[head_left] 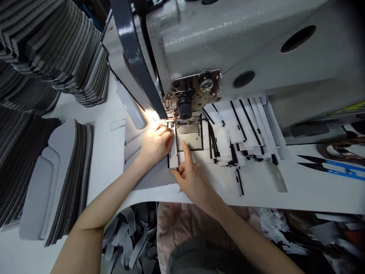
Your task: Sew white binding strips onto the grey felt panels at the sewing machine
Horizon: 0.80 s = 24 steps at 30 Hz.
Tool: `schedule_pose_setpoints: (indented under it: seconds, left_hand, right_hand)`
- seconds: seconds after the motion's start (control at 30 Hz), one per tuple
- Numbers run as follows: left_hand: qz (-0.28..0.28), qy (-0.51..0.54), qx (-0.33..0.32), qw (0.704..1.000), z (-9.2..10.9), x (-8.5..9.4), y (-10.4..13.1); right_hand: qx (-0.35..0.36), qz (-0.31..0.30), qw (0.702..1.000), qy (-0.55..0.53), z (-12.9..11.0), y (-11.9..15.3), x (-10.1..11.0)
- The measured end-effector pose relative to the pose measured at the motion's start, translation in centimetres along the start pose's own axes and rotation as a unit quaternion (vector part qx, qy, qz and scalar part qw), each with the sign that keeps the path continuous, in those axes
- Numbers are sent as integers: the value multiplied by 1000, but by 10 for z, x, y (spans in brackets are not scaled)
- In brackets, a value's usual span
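A grey fabric panel (133,144) lies on the white table under the sewing machine's needle area. Along its right edge runs a white strip (173,152) with a black edge. My left hand (156,142) presses on the panel and the strip's upper part, close to the lit needle area, fingers bent together. At the strip's lower end is my right hand (192,177), its index finger stretched forward over the metal plate (189,139) and its thumb at the strip's bottom corner. Whether the right hand's curled fingers pinch anything is hard to see.
The sewing machine (242,49) spans the top. Many white strips with black edges (236,133) lie right of the plate. Blue thread snips (339,167) and brown-handled scissors (339,149) are at the right. Stacks of grey panels (62,179) stand at left. Grey straps (131,232) hang below.
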<state>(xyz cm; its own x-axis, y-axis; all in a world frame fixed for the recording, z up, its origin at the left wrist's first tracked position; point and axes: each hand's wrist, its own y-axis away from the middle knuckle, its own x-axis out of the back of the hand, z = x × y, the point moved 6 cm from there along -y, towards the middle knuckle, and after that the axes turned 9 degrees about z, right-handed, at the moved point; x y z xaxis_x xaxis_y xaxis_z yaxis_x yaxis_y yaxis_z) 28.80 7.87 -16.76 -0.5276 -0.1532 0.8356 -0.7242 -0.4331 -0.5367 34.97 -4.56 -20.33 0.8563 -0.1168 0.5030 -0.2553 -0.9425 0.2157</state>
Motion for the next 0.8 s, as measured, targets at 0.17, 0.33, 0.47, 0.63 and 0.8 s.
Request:
schedule_pose_setpoints:
  seconds: [0.17, 0.33, 0.47, 0.63, 0.8]
  left_hand:
    - [1, -17, -20, 1000, 11, 7, 5]
    - [40, 16, -18, 999, 14, 11, 8]
    - [38, -8, -17, 999, 6, 2, 3]
    - [13, -8, -48, 999, 9, 6, 10]
    - [-6, 85, -100, 991, 23, 25, 29]
  right_hand:
    - [35, 35, 999, 19, -1, -13, 1]
    - [36, 27, 997, 64, -6, -27, 7]
    - [37, 28, 995, 90, -11, -36, 12]
    - [35, 36, 996, 67, -9, -41, 15]
    - [41, 41, 998, 33, -6, -40, 16]
